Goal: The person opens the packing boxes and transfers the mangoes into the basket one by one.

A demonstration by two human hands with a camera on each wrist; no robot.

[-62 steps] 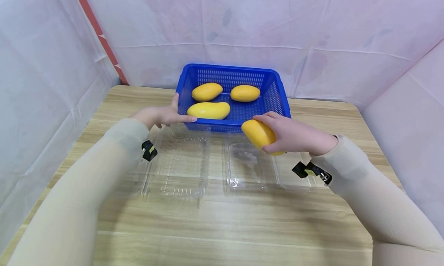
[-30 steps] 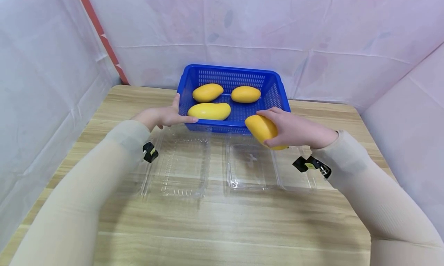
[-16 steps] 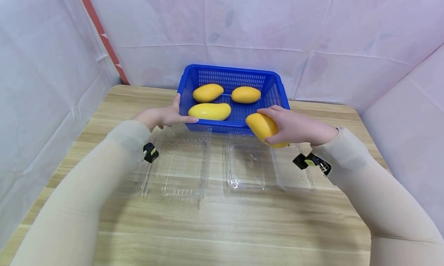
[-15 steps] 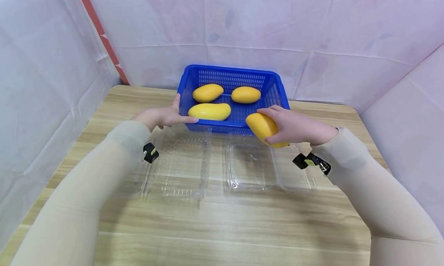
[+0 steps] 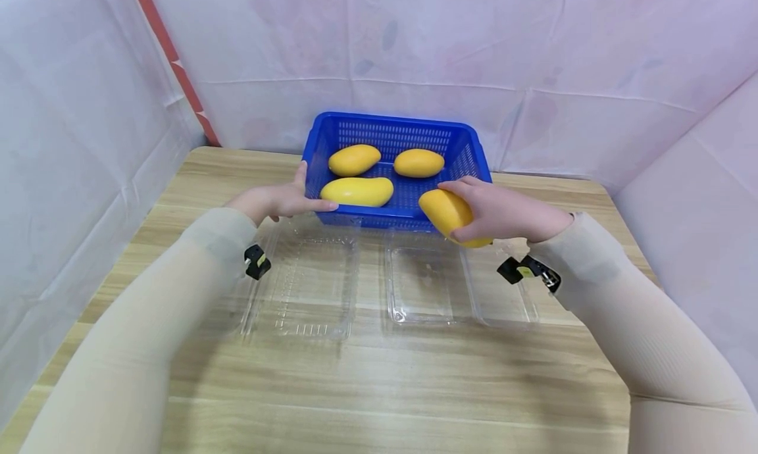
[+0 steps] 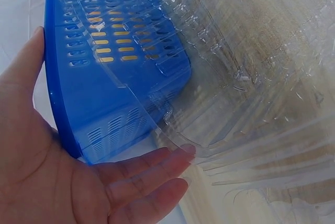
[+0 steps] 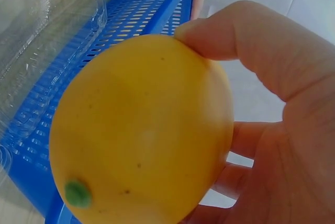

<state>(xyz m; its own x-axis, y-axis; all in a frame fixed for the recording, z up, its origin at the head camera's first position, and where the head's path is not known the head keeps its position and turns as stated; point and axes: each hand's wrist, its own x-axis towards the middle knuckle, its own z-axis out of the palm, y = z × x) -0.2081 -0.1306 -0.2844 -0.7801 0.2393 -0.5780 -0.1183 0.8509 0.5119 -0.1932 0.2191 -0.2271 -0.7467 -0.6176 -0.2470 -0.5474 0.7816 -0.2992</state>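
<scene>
In the head view my right hand (image 5: 503,208) grips a yellow mango (image 5: 447,216), holding it over the front right rim of the blue plastic basket (image 5: 408,212). The right wrist view has that mango (image 7: 141,130) up close, a green stem nub at its end, the thumb pressed on its side. My left hand (image 5: 278,199) rests at the basket's front left corner, its fingers extended and spread, touching the rim. Inside the basket lie a back left mango (image 5: 355,160), a back right mango (image 5: 418,163) and a paler front left mango (image 5: 357,191).
Two clear plastic clamshell boxes lie unfolded before the basket on the wooden table (image 5: 385,388): a left box (image 5: 314,283) and a right box (image 5: 420,283). Pale sheeting (image 5: 438,52) walls in the back and sides.
The right hand has carried the mango slightly away from me and up, towards the basket's front rim. The left hand and the other mangoes hold their places.
</scene>
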